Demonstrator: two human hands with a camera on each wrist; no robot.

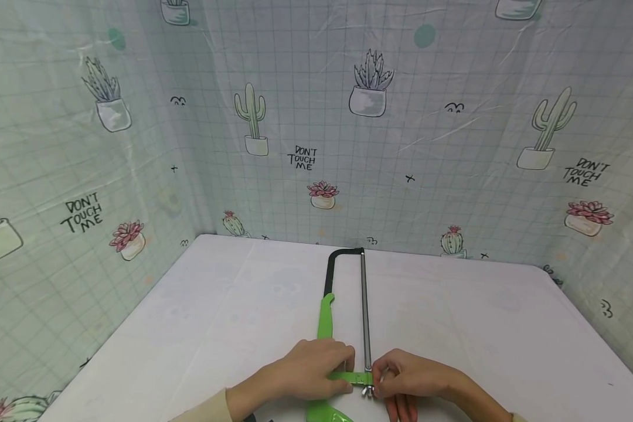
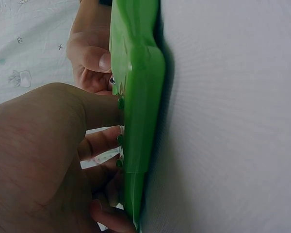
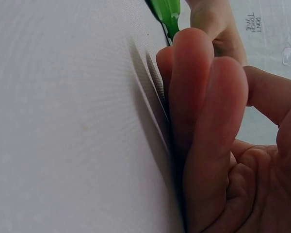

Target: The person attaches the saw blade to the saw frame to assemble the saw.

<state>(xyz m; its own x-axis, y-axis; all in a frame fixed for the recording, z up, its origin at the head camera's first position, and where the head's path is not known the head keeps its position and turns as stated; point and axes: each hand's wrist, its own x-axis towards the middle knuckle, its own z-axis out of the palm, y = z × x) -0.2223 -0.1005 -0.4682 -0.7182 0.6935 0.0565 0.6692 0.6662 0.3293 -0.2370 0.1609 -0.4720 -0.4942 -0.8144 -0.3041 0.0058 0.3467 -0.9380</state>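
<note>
A hacksaw [image 1: 324,319] with a green grip and black frame lies flat on the white table, its far end pointing away from me. Its grey blade [image 1: 366,310] runs along the right side, ending near a silver wing nut [image 1: 368,391]. My left hand [image 1: 313,366] holds the green near part, thumb and fingers around the short crosspiece; the left wrist view shows the green body [image 2: 140,87] beside those fingers. At the crosspiece's right end, my right hand [image 1: 411,375] pinches with thumb and index finger. Its other fingers [image 3: 211,107] rest by the tabletop, and the pinched spot is hidden.
The white table [image 1: 232,305] extends around the saw. Behind and beside it hangs a sheet [image 1: 401,193] printed with cacti and potted plants. Part of a small dark thing [image 1: 250,418] shows at the bottom edge, too cut off to tell.
</note>
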